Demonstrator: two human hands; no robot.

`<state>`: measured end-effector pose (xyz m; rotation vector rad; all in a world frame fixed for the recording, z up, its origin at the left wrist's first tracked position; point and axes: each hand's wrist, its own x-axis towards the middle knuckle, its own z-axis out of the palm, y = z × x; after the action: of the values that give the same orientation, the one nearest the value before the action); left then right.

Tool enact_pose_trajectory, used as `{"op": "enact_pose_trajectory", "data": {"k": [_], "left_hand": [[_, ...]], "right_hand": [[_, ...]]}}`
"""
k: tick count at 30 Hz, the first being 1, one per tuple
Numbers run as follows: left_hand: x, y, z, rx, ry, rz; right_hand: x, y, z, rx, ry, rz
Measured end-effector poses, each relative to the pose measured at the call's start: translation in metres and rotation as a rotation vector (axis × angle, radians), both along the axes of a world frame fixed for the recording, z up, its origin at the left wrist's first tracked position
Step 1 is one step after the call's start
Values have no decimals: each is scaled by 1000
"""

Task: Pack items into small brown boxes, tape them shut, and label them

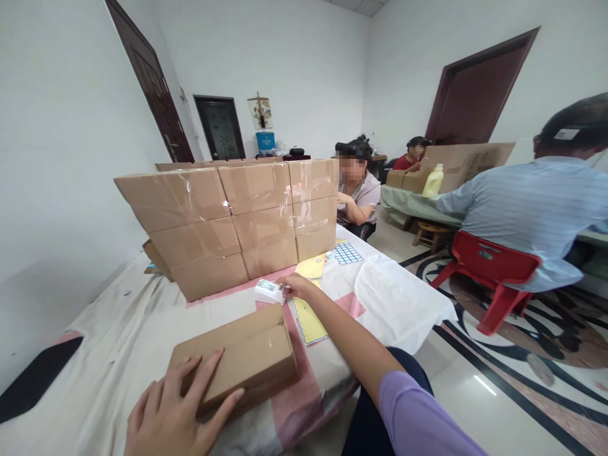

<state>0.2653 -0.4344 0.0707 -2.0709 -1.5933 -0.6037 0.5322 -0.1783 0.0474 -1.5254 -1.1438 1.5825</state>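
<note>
A closed brown cardboard box (237,354) lies on the cloth-covered table right in front of me. My left hand (178,405) spans its near left end, thumb along the front side and fingers spread over the top, holding it. Beyond the box stands a small white tape dispenser (268,291) with a clear roll in it. My right hand (297,286) reaches out to the dispenser's right end, fingers pinched together at the tape. The strip itself is too small to make out.
Taped cardboard boxes (256,218) form a stacked wall behind the dispenser. Yellow paper sheets (310,316) and a blue-gridded sheet (348,253) lie to the right. A person (361,196) crouches past the wall. Another sits on a red chair (494,266) at the right.
</note>
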Motion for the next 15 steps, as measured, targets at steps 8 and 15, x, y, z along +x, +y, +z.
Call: {"op": "enact_pose_trajectory", "data": {"k": [8, 15], "left_hand": [[-2, 0, -2, 29, -16, -8], [-9, 2, -9, 18, 22, -11]], "right_hand": [[7, 1, -7, -40, 138, 19], [15, 1, -12, -88, 282, 44]]}}
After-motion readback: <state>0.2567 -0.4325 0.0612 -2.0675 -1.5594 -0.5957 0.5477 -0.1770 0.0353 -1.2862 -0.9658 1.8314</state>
